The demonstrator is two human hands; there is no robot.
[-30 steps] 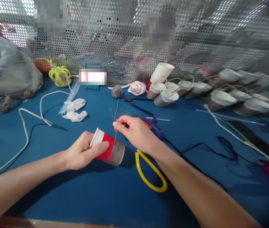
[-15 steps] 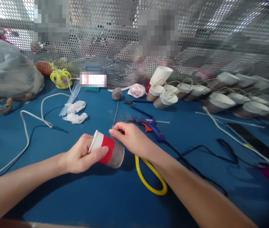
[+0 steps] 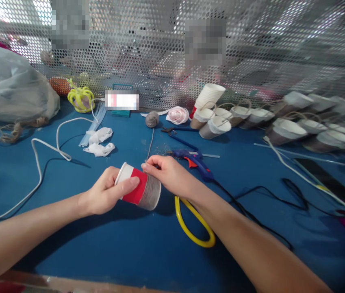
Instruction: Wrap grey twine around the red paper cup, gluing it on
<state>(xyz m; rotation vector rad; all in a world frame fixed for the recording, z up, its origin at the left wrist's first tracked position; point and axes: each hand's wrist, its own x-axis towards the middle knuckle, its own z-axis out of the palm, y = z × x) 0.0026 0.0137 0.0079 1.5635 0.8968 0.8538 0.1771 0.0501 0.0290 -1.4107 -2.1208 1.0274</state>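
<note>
Two-handed: with the left hand [image 3: 107, 192], grasping a tilted cup [image 3: 141, 190] near its open end; with the right hand [image 3: 174, 176], pinching a strand of yarn [image 3: 151, 143] just beside the cup's wrapped part. Farther out, at the strand's far end, a ball of yarn [image 3: 152, 119].

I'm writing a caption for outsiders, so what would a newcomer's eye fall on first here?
First, the red-and-white cup, held tilted near the centre by the left hand, its lower end wrapped in grey yarn. Next, the bright yellow loop, just below the right hand. Then the group of handled cups at the right rear of the blue table.
</note>
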